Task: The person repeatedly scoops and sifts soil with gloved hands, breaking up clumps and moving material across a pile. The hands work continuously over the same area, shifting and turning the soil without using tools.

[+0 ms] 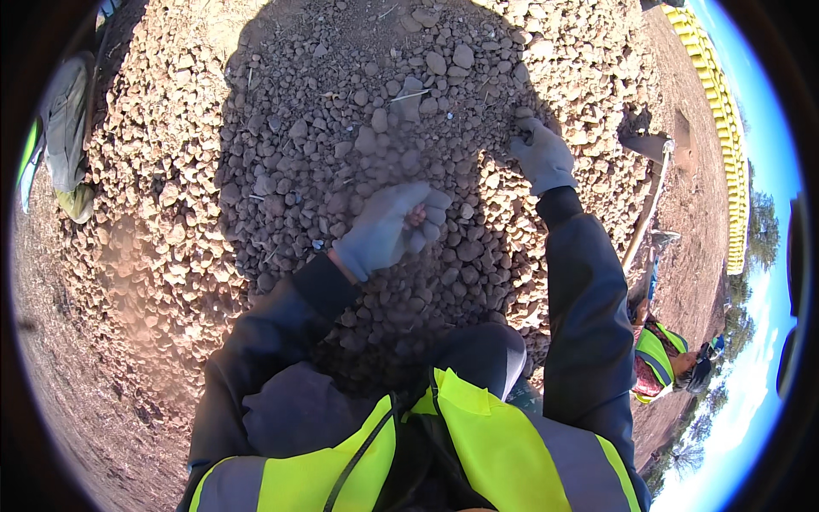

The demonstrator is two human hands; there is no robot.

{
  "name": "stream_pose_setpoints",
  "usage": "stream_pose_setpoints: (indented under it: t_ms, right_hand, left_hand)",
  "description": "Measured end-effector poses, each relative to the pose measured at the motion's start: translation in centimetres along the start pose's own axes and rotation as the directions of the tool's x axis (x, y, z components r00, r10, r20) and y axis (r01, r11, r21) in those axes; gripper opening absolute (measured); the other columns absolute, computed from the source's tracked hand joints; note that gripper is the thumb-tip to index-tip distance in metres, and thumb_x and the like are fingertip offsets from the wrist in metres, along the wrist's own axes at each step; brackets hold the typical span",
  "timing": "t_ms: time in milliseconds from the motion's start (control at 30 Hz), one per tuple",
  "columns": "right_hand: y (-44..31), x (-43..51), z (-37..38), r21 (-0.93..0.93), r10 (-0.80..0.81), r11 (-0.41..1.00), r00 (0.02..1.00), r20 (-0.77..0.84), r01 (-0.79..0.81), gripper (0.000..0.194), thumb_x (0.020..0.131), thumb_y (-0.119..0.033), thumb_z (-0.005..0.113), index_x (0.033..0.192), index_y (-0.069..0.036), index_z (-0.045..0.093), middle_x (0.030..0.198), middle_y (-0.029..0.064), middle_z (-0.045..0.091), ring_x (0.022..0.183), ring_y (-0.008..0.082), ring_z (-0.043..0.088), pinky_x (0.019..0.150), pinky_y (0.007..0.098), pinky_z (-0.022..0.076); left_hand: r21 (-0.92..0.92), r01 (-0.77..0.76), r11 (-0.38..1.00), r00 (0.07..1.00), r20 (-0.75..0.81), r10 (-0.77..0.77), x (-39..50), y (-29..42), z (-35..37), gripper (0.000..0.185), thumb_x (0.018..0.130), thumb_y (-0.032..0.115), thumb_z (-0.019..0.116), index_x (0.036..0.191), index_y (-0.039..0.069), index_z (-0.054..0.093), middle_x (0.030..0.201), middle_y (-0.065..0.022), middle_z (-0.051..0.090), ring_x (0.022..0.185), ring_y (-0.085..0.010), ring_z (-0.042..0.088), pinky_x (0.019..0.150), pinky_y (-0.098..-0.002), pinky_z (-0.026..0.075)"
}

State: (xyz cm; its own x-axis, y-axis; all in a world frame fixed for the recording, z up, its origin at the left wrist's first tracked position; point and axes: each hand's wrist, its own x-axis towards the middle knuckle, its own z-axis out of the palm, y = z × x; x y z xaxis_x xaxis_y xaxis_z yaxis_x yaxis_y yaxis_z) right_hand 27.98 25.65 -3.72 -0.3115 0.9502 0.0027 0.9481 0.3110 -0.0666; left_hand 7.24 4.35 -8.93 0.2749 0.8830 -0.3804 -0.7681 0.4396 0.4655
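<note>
My left hand (398, 227), in a light grey glove, is curled palm up over the shaded stones. Small reddish stones (415, 216) lie in its cupped fingers. To the right, my right hand (544, 153), in a matching glove, reaches down to the ground with bent fingers. Its fingertips touch or nearly touch a small stone (524, 112); whether they grip it I cannot tell. Loose stones and soil (384, 121) spread beneath and around both hands, partly in my shadow.
A hoe-like tool with a wooden handle (646, 214) lies at right. Beyond it are a person in a yellow vest (662, 358) and a row of stacked yellow objects (720, 128). Another person's trouser leg (67, 121) shows at far left. My knees are close below.
</note>
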Motion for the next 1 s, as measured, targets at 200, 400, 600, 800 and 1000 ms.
stream_pose_setpoints:
  t_ms: [200, 400, 600, 800, 1000]
  right_hand:
    - [0.0, -0.9, -1.0, 0.146, 0.070, 0.984, 0.981, 0.182, -0.097, 0.038, 0.081, -0.026, 0.074, 0.116, -0.011, 0.068, 0.088, 0.0099, 0.071, 0.088, 0.0234, 0.071, 0.083, 0.0348, 0.0547]
    - [1.9, -3.6, 0.1, 0.535, 0.038, 0.835, 0.984, 0.176, -0.128, 0.029, 0.087, -0.012, 0.073, 0.114, -0.001, 0.069, 0.096, 0.0027, 0.070, 0.083, 0.0103, 0.064, 0.078, 0.0269, 0.0540]
    - [0.5, -6.3, -1.3, 0.544, 0.087, 0.818, 0.975, 0.204, -0.187, 0.034, 0.094, -0.013, 0.069, 0.126, -0.002, 0.068, 0.098, 0.0040, 0.071, 0.086, 0.0094, 0.065, 0.078, 0.0271, 0.0556]
    - [-6.1, -11.4, -2.6, 0.600, -0.433, 0.708, 0.900, -0.049, 0.373, 0.023, 0.091, -0.016, 0.075, 0.109, -0.002, 0.070, 0.102, 0.0105, 0.072, 0.084, 0.0202, 0.069, 0.078, 0.0316, 0.0557]
    - [-2.8, -4.9, -4.8, 0.286, -0.188, 0.914, 0.924, -0.333, 0.289, 0.030, 0.090, -0.028, 0.077, 0.110, -0.006, 0.074, 0.114, 0.0087, 0.070, 0.086, 0.0231, 0.070, 0.075, 0.0317, 0.0564]
  left_hand:
    - [-0.008, 0.002, 1.000, 1.000, -0.004, -0.002, -0.1, -0.1, -0.2, 0.051, 0.108, 0.038, 0.050, 0.124, -0.009, 0.060, 0.092, -0.0037, 0.065, 0.074, -0.0111, 0.062, 0.058, -0.0237, 0.046]
    - [-0.008, -0.013, 1.000, 1.000, 0.020, 0.013, 0.0, 0.0, 0.0, 0.049, 0.109, 0.036, 0.048, 0.122, -0.009, 0.061, 0.091, -0.0042, 0.066, 0.073, -0.0109, 0.063, 0.058, -0.0237, 0.049]
    - [0.013, -0.005, 1.000, 1.000, -0.017, 0.006, -0.1, -0.1, 0.1, 0.048, 0.109, 0.037, 0.048, 0.121, -0.007, 0.062, 0.092, -0.0041, 0.067, 0.072, -0.0114, 0.065, 0.057, -0.0228, 0.049]
    - [-0.151, 0.040, 0.988, 0.997, 0.078, -0.028, 0.6, -0.1, -0.5, 0.044, 0.108, 0.035, 0.048, 0.120, -0.005, 0.062, 0.092, -0.0051, 0.066, 0.074, -0.0125, 0.065, 0.057, -0.0236, 0.047]
    - [0.029, 0.016, 0.999, 0.997, -0.076, -0.013, 0.0, -0.1, 0.1, 0.044, 0.109, 0.038, 0.048, 0.120, -0.001, 0.065, 0.091, -0.0035, 0.067, 0.074, -0.0127, 0.063, 0.060, -0.0256, 0.049]
